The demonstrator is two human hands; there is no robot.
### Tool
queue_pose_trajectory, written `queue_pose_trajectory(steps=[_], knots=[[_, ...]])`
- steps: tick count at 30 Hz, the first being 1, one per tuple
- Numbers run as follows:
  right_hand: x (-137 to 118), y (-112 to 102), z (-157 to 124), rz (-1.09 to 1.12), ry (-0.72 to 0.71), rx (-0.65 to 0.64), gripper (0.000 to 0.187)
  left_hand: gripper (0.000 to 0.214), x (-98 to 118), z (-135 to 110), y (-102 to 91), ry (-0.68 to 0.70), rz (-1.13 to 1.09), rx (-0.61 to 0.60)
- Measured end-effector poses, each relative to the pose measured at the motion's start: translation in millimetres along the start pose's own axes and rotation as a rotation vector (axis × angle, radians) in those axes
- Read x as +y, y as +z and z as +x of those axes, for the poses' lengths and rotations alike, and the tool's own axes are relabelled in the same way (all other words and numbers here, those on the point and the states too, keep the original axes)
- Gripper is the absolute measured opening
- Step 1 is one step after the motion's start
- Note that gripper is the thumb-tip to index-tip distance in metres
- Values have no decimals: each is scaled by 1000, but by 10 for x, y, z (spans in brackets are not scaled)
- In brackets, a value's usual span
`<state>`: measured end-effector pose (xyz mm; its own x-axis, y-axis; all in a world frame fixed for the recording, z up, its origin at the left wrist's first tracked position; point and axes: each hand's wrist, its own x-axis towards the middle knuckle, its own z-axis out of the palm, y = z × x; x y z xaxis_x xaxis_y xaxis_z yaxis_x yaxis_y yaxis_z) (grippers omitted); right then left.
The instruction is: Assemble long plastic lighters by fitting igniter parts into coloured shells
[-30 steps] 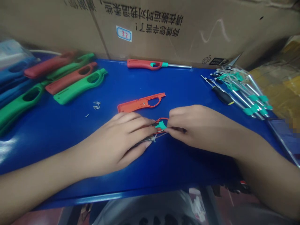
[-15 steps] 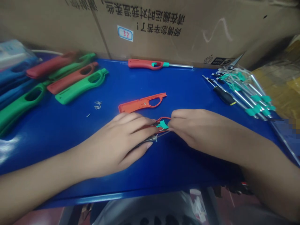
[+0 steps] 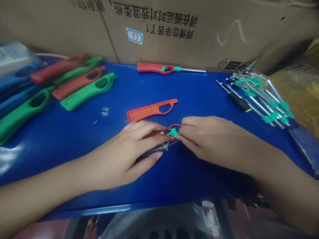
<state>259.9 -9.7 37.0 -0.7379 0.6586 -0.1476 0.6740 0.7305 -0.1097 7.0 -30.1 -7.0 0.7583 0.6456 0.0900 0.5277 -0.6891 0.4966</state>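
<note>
My left hand [image 3: 136, 149] is closed over an orange-red lighter handle half [image 3: 171, 126], covering most of it. A dark, shiny cylinder-like part [image 3: 154, 151] lies between its thumb and fingers. Inside the handle's loop sits a green trigger [image 3: 174, 132] with thin wires beside it. My right hand [image 3: 199, 132] pinches the front end of the same lighter close to the trigger; its fingertips hide what they grip. Just beyond my left hand, another orange handle half [image 3: 152, 110] lies with its hollow side up.
A lighter [image 3: 159, 68] with a metal tube lies by the cardboard box [image 3: 164, 43]. Green, red and blue handle shells [image 3: 87, 91] are piled left, near small screws [image 3: 105, 111]. Metal-tube assemblies [image 3: 264, 99] and a screwdriver [image 3: 238, 101] lie right.
My left hand's fingers have shifted slightly on the lighter, showing a little more of the dark part by the trigger. A bit of green now shows beyond my right wrist.
</note>
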Motion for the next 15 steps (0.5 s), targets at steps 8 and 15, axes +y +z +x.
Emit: queue_pose_trajectory(steps=[8, 15], knots=[[8, 5, 36, 47, 26, -8, 32, 37, -105, -47, -64, 55, -27, 129], [1, 55, 106, 126, 106, 6, 24, 16, -62, -39, -135, 89, 159, 131]])
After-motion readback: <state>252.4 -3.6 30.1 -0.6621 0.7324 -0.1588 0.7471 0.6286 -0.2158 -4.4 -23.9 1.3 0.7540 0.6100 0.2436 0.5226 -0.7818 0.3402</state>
